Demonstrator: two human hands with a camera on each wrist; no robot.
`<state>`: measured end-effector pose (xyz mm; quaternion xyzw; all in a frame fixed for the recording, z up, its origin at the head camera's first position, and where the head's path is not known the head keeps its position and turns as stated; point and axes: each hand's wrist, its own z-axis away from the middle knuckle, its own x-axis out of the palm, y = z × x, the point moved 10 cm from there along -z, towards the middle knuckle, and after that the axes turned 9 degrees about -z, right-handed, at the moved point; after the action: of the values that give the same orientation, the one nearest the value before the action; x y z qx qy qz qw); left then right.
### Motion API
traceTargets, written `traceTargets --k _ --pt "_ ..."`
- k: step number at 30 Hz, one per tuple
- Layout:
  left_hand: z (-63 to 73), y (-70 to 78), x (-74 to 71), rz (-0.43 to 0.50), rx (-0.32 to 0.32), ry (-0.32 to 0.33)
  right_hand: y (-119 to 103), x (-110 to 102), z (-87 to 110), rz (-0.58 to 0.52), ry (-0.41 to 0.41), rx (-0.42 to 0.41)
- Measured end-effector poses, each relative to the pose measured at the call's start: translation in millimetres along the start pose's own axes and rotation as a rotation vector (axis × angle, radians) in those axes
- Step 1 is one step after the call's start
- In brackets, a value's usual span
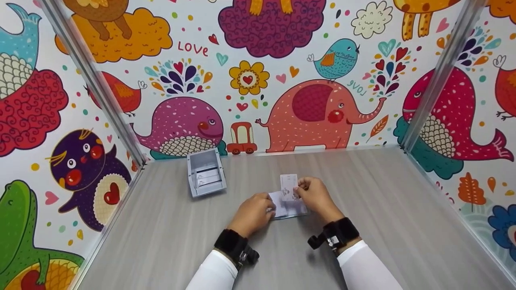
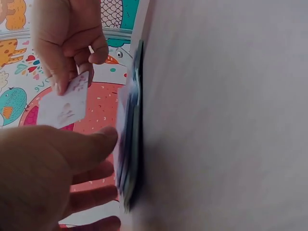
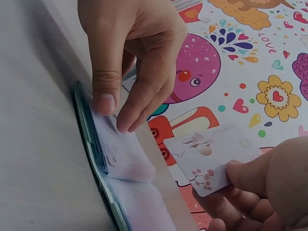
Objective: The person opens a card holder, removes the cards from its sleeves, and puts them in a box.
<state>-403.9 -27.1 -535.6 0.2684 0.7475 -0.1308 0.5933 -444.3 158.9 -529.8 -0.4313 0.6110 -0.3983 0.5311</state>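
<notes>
A white bank card (image 1: 289,187) with a chip and a pink flower print is pinched between the thumb and fingers of my right hand (image 1: 316,195), above the right part of an open card holder (image 1: 284,210). This holder lies on the table with several clear, sleeve-like pages and a greenish cover edge. My left hand (image 1: 253,213) is at its left side, fingers loosely bent. In the right wrist view, the left thumb and fingertips (image 3: 105,103) touch or nearly touch the raised sleeves (image 3: 127,149). The left wrist view shows the holder edge-on.
A grey plastic box (image 1: 207,190) with flat items inside stands at the back left of the wood-grain table (image 1: 169,237). Panels with cartoon animals (image 1: 246,24) enclose the back and both sides, joined by metal corner posts (image 1: 96,84).
</notes>
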Motion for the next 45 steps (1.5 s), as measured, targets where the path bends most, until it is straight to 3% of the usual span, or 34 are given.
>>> traceTargets --k 4,10,15,21,25,29,34,45 --pt "-1.9 -2.3 -10.3 -0.004 -0.016 0.072 -4.9 1.5 0.7 -0.011 0.0 -0.029" --pt "-3.2 -13.7 -30.1 0.065 -0.122 0.176 -11.0 6.5 2.0 -0.049 -0.03 -0.071" --pt "-2.8 -21.2 -37.0 0.201 -0.198 0.217 -14.9 11.7 4.7 -0.092 -0.076 -0.091" --pt "-3.0 -21.3 -40.7 0.44 -0.204 0.264 -18.8 16.3 6.5 -0.125 -0.108 -0.127" --pt "-3.1 -19.2 -44.6 0.539 -0.197 0.29 -20.6 18.8 6.9 -0.138 -0.123 -0.158" --pt "-2.2 -16.8 -50.3 0.584 -0.193 0.318 -21.2 20.1 7.1 -0.148 -0.133 -0.172" --pt "-3.0 -14.4 -51.8 0.63 -0.202 0.303 -21.5 22.1 6.8 -0.15 -0.154 -0.18" --pt "-3.1 -13.6 -54.6 0.585 -0.21 0.297 -23.8 25.8 8.4 -0.152 -0.195 -0.193"
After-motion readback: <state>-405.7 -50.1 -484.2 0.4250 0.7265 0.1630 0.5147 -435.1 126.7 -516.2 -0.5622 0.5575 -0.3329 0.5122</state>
